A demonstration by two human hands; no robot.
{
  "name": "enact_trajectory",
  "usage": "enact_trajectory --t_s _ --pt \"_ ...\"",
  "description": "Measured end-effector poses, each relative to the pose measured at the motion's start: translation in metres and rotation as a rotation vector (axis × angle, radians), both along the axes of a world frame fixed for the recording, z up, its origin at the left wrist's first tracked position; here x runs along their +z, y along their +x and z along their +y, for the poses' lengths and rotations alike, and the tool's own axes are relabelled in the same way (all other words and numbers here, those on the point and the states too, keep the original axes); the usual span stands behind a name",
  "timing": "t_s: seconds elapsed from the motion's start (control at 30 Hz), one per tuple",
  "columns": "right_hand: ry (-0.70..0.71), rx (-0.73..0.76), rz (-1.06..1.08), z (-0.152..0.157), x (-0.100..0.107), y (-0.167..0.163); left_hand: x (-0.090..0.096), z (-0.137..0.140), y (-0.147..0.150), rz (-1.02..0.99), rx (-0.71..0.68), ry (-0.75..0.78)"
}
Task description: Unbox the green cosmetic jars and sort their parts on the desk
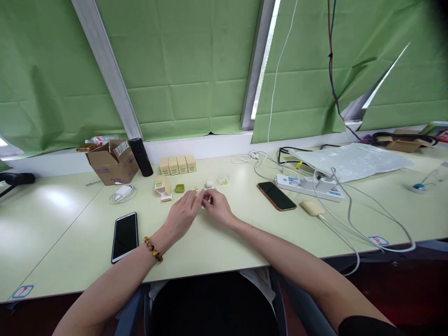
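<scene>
Apparently, a small pale piece sat near the middle of the tabletop, at the fingertips of the left hand, its fingers held close together, and the right hand, its fingers curled. The tips met or nearly met; the piece was mostly hidden, and whether either hand pinched it could not be told. Just beyond lay a tiny yellow bit, a white rounded case and a clear box. To the left stood a green container and an opened carton, with four small cartons in a row behind. Farther out, a white-framed phone lay leftward, an orange-edged phone rightward, beside a power strip.
</scene>
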State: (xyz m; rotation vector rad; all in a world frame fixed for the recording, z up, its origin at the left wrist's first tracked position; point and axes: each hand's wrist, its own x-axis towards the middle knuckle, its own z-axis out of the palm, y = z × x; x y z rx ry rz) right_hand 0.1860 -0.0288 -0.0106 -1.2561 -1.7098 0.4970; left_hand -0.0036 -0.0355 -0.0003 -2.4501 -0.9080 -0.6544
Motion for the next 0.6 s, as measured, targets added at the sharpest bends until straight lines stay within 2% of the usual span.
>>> enact_trajectory --t_s 0.17,0.37,0.5,0.6 --pt "-0.011 0.047 0.255 0.000 0.001 0.003 0.000 0.003 -0.002 -0.035 0.056 0.000" --pt "-0.178 0.111 0.573 0.007 0.004 0.009 0.000 0.007 -0.007 -0.047 0.151 -0.010" --pt "-0.207 0.092 0.610 0.014 0.008 0.018 0.005 0.011 -0.012 -0.147 0.181 -0.043" --pt "-0.091 0.053 0.490 0.017 0.013 0.033 0.009 0.016 -0.019 -0.279 0.177 -0.061"
